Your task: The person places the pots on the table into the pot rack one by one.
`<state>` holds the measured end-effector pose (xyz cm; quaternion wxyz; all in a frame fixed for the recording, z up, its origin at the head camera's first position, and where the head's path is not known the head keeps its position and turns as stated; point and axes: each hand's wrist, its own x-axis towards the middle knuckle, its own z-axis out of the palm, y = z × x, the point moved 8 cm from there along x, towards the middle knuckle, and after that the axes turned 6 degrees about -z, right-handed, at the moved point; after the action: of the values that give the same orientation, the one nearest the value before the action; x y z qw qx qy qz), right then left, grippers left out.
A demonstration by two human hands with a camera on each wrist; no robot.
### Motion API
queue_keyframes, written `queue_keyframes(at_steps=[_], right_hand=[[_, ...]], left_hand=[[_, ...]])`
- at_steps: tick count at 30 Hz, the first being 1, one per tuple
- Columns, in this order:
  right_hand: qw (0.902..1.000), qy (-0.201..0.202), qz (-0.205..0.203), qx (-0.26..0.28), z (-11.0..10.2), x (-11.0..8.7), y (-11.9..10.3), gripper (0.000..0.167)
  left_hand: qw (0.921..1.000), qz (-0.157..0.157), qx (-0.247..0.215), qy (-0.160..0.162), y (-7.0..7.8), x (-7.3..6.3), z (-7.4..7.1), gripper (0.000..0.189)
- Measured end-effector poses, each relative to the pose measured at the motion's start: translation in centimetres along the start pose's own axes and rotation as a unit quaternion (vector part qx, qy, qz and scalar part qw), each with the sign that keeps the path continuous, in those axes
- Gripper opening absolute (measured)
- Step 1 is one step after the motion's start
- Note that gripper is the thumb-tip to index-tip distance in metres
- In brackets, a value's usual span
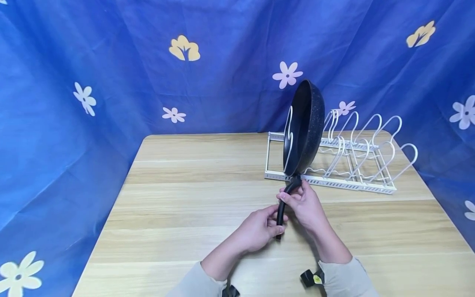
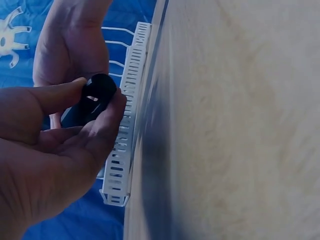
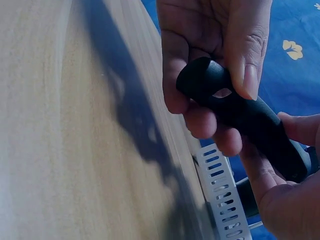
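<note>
A black frying pan (image 1: 313, 128) stands on edge in the left part of a white wire rack (image 1: 330, 180), its open side facing left against a wire loop. Its black handle (image 1: 281, 216) points toward me over the table. My left hand (image 1: 257, 229) pinches the handle close to its end, thumb on one side and fingers on the other; the left wrist view shows the hole in the handle's tip (image 2: 102, 87). Higher up, near the pan body, my right hand (image 1: 304, 204) grips the same handle. In the right wrist view both hands are on the handle (image 3: 250, 117).
Several white wire loops (image 1: 371, 144) rise from the rack right of the pan. The wooden table (image 1: 178, 185) stretches left and front of the rack. A blue flowered cloth (image 1: 230, 62) hangs behind and on both sides.
</note>
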<state>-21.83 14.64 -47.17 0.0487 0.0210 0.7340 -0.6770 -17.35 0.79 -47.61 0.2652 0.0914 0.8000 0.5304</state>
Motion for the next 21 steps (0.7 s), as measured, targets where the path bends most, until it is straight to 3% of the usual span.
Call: queue_keyframes(at_steps=[9, 21], right_hand=[[0.9999, 0.004, 0.008, -0.013, 0.1, 0.2, 0.5, 0.055], [0.9997, 0.015, 0.003, -0.019, 0.2, 0.6, 1.2, 0.05]], left_hand=[[0.9954, -0.011, 0.094, 0.015, -0.3, 0.5, -0.7, 0.068], [0.9782, 0.006, 0.203, 0.044, 0.1, 1.3, -0.8, 0.057]])
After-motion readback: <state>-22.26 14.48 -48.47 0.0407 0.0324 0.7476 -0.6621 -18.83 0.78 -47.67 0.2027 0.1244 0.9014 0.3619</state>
